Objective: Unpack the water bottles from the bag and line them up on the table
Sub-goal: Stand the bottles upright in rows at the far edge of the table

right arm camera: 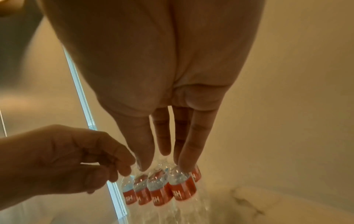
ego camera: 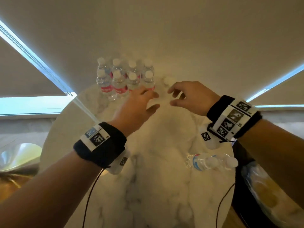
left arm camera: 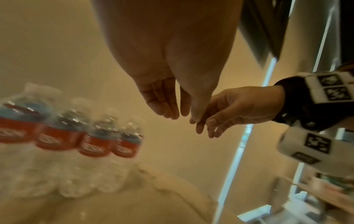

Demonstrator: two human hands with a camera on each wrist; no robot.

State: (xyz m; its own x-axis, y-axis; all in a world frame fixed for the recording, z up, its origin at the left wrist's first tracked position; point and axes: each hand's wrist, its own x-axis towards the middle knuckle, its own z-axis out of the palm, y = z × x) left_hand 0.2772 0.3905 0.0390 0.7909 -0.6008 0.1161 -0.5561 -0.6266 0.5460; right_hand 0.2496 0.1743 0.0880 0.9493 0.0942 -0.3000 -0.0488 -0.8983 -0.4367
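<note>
Several clear water bottles with red labels (ego camera: 121, 79) stand in two close rows at the far side of the round marble table (ego camera: 156, 186). A pale cap (ego camera: 167, 79) shows just right of the group, its bottle washed out by glare. My left hand (ego camera: 153, 100) reaches to the rows' right end with straight fingers (left arm camera: 168, 106) and holds nothing. My right hand (ego camera: 172, 97) hovers beside it with relaxed, empty fingers (right arm camera: 172, 144). The rows also show in the left wrist view (left arm camera: 91, 136) and the right wrist view (right arm camera: 162, 189). Two blue-labelled bottles (ego camera: 202, 162) sit near the table's right edge.
A crumpled plastic bag (ego camera: 263, 186) lies on a dark seat just off the table's right edge. Drawn window blinds (ego camera: 148, 30) fill the background behind the table. A clear plastic object (ego camera: 18, 155) sits off to the left, below table level.
</note>
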